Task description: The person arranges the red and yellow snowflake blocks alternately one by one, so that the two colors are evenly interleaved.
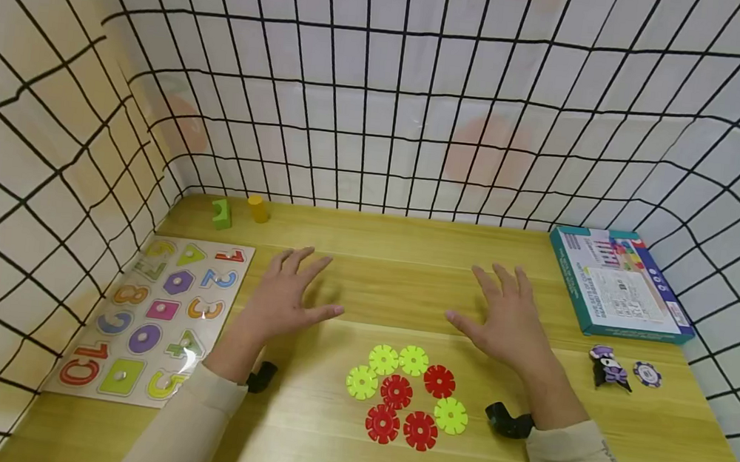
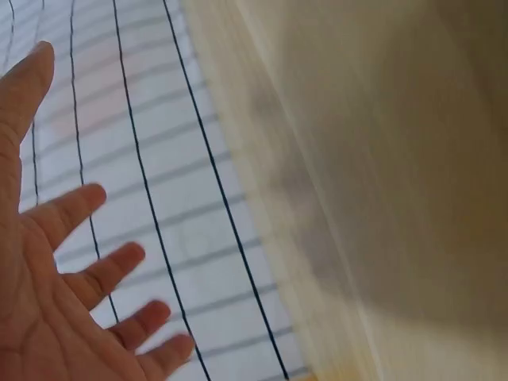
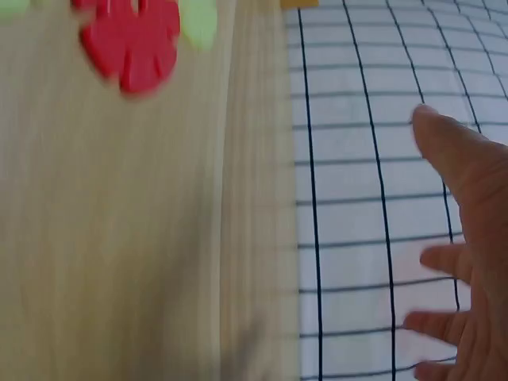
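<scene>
The left hand (image 1: pixel 286 301) and right hand (image 1: pixel 502 322) are spread wide, holding nothing; notched red discs (image 1: pixel 397 385) and yellow-green discs (image 1: pixel 384 354) lie clustered on the surface (image 1: pixel 309 448), between the forearms (image 1: pixel 234 352).

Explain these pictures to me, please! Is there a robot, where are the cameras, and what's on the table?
There's no robot here, just a person's two bare hands: the left hand and the right hand. The big picture comes from a camera on the person's head, looking forward and down. The other two come from cameras worn on each wrist, so each shows one hand up close.

On the wooden table, four red discs and four yellow-green discs lie between the forearms. A number board is on the left, with a green block and a yellow cylinder behind it. On the right are a flat box, a little purple-and-black figure and a round chip.

Neither hand holds anything; the fingers are spread.
</scene>
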`<state>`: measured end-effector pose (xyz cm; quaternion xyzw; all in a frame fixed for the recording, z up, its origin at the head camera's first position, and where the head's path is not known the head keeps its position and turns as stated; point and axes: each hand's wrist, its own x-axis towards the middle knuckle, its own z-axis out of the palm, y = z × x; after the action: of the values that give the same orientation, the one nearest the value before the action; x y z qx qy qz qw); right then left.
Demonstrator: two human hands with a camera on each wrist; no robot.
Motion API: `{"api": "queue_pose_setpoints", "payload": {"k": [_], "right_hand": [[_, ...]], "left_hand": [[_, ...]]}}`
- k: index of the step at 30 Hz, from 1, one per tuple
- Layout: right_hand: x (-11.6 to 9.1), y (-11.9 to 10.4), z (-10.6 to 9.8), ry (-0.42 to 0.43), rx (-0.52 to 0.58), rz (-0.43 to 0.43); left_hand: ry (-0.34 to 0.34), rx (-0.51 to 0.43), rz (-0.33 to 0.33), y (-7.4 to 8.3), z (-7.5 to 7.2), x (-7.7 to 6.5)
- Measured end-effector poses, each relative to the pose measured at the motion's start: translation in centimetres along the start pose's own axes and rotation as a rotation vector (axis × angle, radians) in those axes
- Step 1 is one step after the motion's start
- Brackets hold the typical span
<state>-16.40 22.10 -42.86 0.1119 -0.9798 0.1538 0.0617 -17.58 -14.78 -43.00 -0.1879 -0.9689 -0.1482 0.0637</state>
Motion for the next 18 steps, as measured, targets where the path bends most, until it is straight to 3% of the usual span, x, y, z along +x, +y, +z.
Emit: {"api": "queue_pose_setpoints", "payload": {"k": [4,7,12,18], "right_hand": [[0.1,-1.5,0.6,-0.079,0.144,-0.096],[0.4,-2.8,1.4,-0.157,0.227,-0.172],[1.1,-5.0,3.2,-0.31,0.269,-0.255],[1.3,-7.7,5.0,-0.41,0.191,-0.324]], "left_hand": [[-0.013,-0.098,0.119,1.5,0.2,-0.8],[-0.076,-0.155,0.183,2.7,0.1,-1.5],[-0.265,-0.263,0.267,4.5,0.1,-2.6],[-0.53,-0.44,0.402,6.5,0.7,-4.1]]}}
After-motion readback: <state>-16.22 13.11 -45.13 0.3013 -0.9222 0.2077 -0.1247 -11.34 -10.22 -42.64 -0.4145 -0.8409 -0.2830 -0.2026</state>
